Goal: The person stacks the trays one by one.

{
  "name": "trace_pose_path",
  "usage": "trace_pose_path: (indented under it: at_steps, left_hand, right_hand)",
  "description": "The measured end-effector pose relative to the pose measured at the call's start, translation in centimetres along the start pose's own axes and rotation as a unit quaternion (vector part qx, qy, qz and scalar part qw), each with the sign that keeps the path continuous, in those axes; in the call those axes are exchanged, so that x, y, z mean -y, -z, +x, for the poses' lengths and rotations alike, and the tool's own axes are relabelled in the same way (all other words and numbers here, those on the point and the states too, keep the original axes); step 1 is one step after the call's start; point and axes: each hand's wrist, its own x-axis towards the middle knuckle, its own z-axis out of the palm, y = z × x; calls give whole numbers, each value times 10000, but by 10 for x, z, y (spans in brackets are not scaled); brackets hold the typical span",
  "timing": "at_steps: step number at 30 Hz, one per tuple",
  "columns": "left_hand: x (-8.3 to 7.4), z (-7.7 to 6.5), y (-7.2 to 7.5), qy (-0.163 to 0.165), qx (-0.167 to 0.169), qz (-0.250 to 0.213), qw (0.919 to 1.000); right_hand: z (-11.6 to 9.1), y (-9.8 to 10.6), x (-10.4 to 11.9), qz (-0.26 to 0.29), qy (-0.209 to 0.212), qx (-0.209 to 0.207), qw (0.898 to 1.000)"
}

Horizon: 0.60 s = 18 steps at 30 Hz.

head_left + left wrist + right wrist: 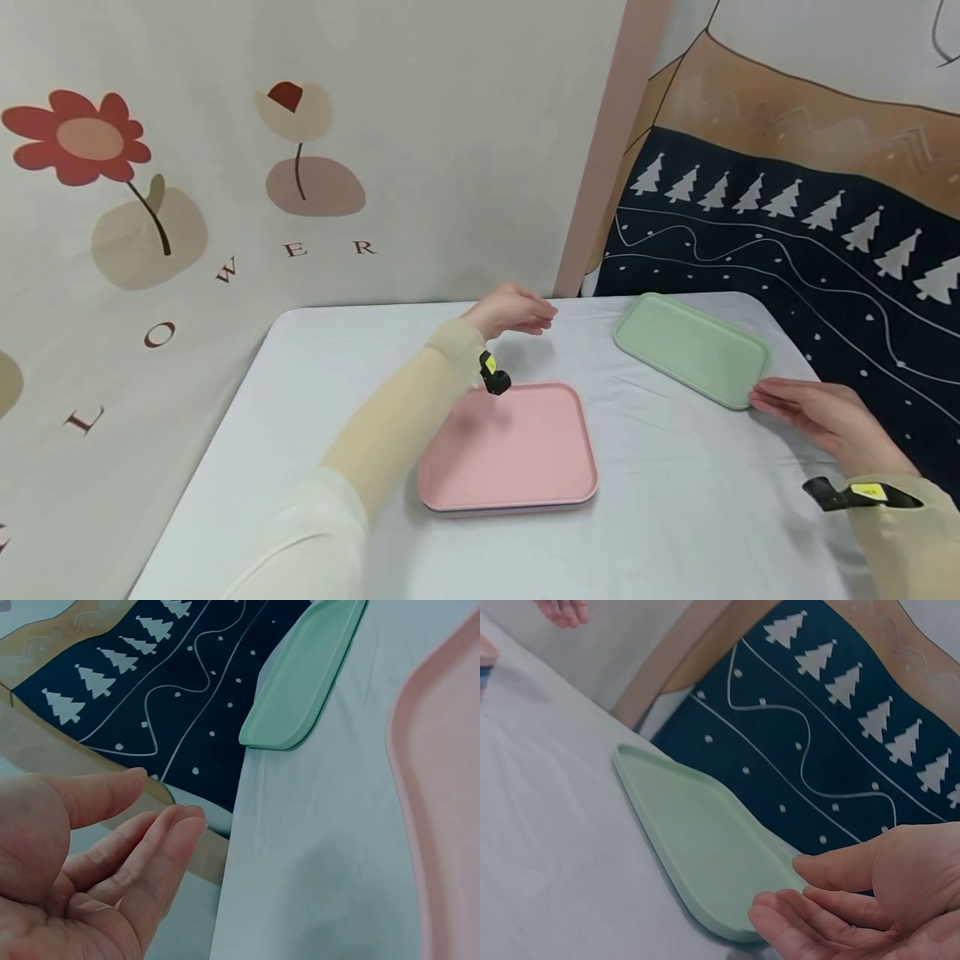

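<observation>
My left hand (517, 310) is over the table's far edge, beyond the pink tray (517, 450). It holds nothing; in the left wrist view its fingers (161, 855) bend loosely, with the thumb apart from them. The green tray (693, 350) lies slanted at the table's far right. At its near right corner is my right hand (832, 417), fingertips overlapping the rim. In the right wrist view the thumb and fingers (780, 915) are apart with nothing between them. My left forearm hides part of the pink tray's left side.
A white cloth covers the table (675, 492). A bluish edge (484, 677) shows beneath the pink tray in the right wrist view. Behind hangs a pale cloth with flowers (93, 137) and letters; a dark cloth with white trees (783, 200) hangs on the right.
</observation>
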Motion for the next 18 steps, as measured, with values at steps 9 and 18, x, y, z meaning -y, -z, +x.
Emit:
trace_pose_path:
  at_steps: [9,18]
  left_hand:
    - [0,33,-32,-30,-210,189,9996]
    - [10,67,-67,82,-461,449,9979]
  right_hand:
    - [2,17,-6,151,-215,-270,9993]
    - [5,25,-10,470,-170,-74,9987]
